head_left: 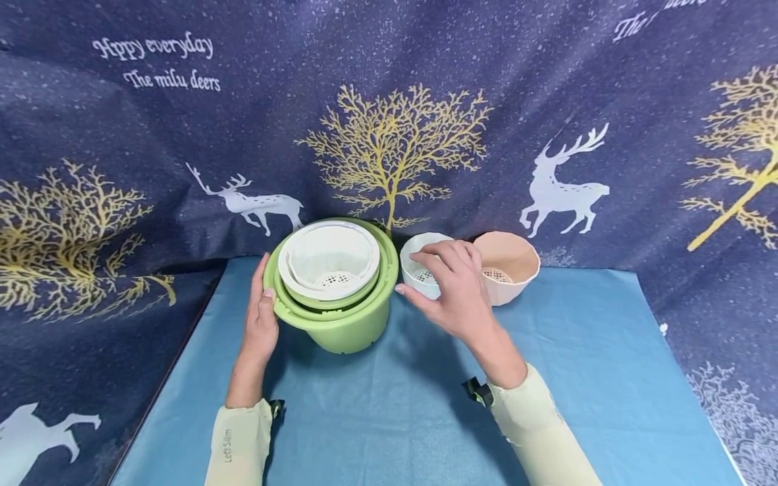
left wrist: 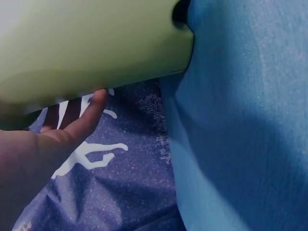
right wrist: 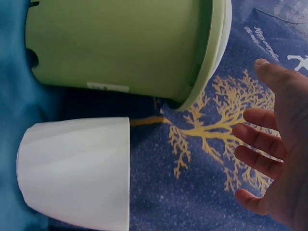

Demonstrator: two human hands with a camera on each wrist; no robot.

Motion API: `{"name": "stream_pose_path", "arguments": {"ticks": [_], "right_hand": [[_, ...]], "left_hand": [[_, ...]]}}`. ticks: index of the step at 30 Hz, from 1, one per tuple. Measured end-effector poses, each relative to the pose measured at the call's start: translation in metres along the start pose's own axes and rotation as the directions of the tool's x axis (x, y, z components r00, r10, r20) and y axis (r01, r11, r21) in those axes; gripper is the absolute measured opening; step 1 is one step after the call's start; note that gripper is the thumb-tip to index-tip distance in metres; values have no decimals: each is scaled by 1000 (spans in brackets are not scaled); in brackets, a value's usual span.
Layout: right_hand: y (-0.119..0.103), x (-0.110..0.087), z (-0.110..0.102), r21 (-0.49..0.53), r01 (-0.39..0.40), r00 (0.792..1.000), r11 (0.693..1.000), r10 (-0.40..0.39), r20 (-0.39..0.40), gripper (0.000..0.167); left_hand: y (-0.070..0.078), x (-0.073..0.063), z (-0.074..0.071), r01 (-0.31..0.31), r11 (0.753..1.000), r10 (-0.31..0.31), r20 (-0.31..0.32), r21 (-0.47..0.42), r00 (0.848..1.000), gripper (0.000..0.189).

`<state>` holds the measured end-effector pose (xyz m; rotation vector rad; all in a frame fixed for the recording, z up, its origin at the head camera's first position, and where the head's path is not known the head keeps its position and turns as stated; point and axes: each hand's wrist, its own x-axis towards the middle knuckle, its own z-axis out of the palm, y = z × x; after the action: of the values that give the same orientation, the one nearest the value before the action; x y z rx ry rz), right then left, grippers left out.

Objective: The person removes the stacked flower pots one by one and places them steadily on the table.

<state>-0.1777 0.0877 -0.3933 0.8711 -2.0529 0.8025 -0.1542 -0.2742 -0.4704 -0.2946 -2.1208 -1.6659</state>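
A large green flowerpot [head_left: 349, 334] stands on the table with a second green pot [head_left: 365, 297] and white pots [head_left: 331, 253] nested inside it. My left hand [head_left: 261, 317] holds the outer pot by its left rim; in the left wrist view its fingers [left wrist: 84, 120] lie against the green wall. To the right stands a small white flowerpot [right wrist: 77, 173] with a perforated bottom. Over this pot hovers my right hand [head_left: 452, 287], fingers spread and loosely bent, holding nothing. Seen from the right wrist, the hand is apart from the white pot's rim.
A pink flowerpot [head_left: 513, 270] with holes in its base stands just right of the white one. The table has a blue cloth [head_left: 377, 418]. Behind it hangs a dark blue curtain [head_left: 395, 54] printed with deer and trees.
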Motion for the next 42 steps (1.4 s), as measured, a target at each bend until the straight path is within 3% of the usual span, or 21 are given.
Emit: {"name": "stream_pose_path", "arguments": {"ticks": [9,34,42], "right_hand": [[-10,5,6,1,-5,997,1000,5,77,47],[-33,20,29,58,78,986,995,-85,140,50],[-38,22,38,48,91,976,995,-98,194,51]], "left_hand": [[-1,0,1,-16,1000,16,-3,-4,1000,61],[-2,0,1,-24,1000,24,-1,-18,1000,60],[-4,0,0,-20,999,20,6,-38,1000,59]]}}
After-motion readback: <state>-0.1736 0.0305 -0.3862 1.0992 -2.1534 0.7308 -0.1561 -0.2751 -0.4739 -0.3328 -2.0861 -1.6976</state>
